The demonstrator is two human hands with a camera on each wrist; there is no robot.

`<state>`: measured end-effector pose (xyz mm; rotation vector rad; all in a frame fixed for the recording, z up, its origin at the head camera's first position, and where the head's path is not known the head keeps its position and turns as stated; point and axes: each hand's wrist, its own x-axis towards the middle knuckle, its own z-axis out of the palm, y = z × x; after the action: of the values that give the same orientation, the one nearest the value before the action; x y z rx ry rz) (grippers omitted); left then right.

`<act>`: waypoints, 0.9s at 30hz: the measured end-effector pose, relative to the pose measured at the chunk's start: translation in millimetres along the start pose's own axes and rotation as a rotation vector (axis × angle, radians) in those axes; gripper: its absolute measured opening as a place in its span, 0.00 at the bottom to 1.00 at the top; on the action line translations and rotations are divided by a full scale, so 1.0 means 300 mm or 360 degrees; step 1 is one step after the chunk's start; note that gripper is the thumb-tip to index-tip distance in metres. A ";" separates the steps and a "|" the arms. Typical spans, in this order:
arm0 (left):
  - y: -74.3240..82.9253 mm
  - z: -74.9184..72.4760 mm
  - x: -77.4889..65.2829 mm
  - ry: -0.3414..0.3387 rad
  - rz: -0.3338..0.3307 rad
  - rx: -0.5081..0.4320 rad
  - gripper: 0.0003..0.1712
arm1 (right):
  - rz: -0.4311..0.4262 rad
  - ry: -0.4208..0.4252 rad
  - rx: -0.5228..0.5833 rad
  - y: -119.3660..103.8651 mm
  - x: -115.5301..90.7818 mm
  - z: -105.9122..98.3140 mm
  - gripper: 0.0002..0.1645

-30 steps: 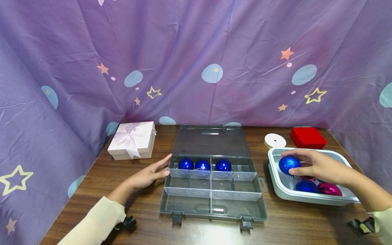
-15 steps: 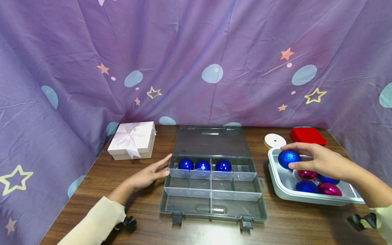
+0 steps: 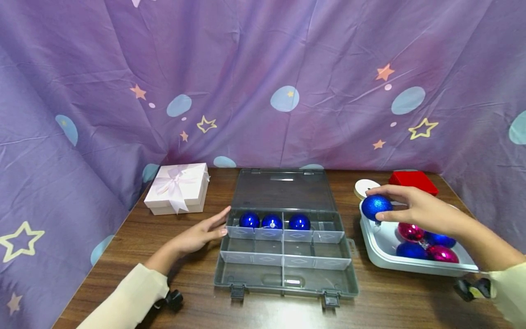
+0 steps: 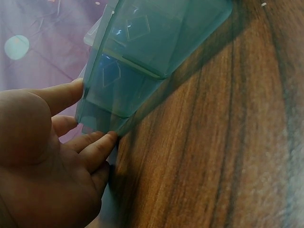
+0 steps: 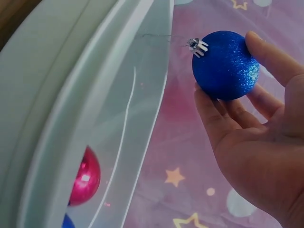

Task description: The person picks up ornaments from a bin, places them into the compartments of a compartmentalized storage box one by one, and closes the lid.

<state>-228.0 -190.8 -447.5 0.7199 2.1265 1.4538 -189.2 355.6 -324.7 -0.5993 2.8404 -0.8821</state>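
Observation:
My right hand pinches a glittery blue Christmas ball between thumb and fingers, above the left rim of a white bin. In the right wrist view the ball shows its silver cap and a thin wire. Shiny pink balls and blue balls lie in the bin. With fairly straight fingers, my left hand touches the left side of a grey see-through divided case, its lid lying back. Three shiny blue balls sit in the case's back row.
A white gift box with a ribbon bow stands at the back left. Behind the bin are a white ribbon spool and a red box. A starry purple curtain hangs along the back of the wooden table.
My right hand has lifted the glittery blue ball from inside the bin and moved it up and left to the rim. The left hand and the case have stayed put.

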 end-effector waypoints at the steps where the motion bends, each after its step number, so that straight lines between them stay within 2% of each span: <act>1: 0.000 0.000 0.000 -0.0005 0.0011 -0.0010 0.44 | 0.0001 -0.0004 0.0007 -0.005 0.004 0.002 0.34; 5: -0.004 0.001 0.001 -0.0018 0.0043 -0.0032 0.44 | -0.0030 0.0028 -0.0033 -0.023 0.022 0.014 0.34; 9: -0.001 0.002 0.000 -0.0010 0.0031 -0.0025 0.44 | -0.0074 0.0060 -0.0061 -0.043 0.041 0.029 0.32; 17: 0.002 0.002 -0.003 0.0010 -0.0002 -0.0014 0.44 | -0.0122 0.0001 0.0164 -0.067 0.089 0.069 0.31; 21: 0.004 0.002 -0.003 0.0008 -0.0001 -0.0020 0.44 | -0.0185 0.0005 0.0222 -0.070 0.119 0.101 0.31; 27: 0.005 0.003 -0.003 0.0009 0.0007 -0.0021 0.43 | -0.0167 -0.0051 0.0280 -0.078 0.158 0.141 0.32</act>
<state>-226.5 -190.1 -446.3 0.7168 2.1191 1.4722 -215.7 297.0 -345.7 -0.7367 2.6867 -1.1144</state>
